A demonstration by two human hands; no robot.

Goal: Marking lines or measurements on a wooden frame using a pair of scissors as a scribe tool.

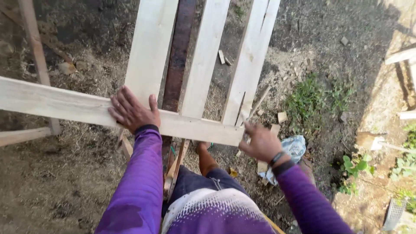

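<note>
A pale wooden cross plank (56, 103) lies across several pale planks (149, 47) that run away from me over bare ground. My left hand (132, 112) rests flat on the cross plank, fingers spread, next to a dark rusty bar (177, 60) between the planks. My right hand (260, 142) is at the right end of the cross plank, fingers closed around a thin stick-like object (258, 104) that points up along a split plank (251, 56). What that thin object is I cannot make out.
Sawdust and wood offcuts (281, 117) litter the dirt. A crumpled bluish bag (294, 149) lies by my right wrist. Grass tufts (318, 97) grow to the right. More boards (401, 56) lie at the far right, and a post (37, 56) stands at the left.
</note>
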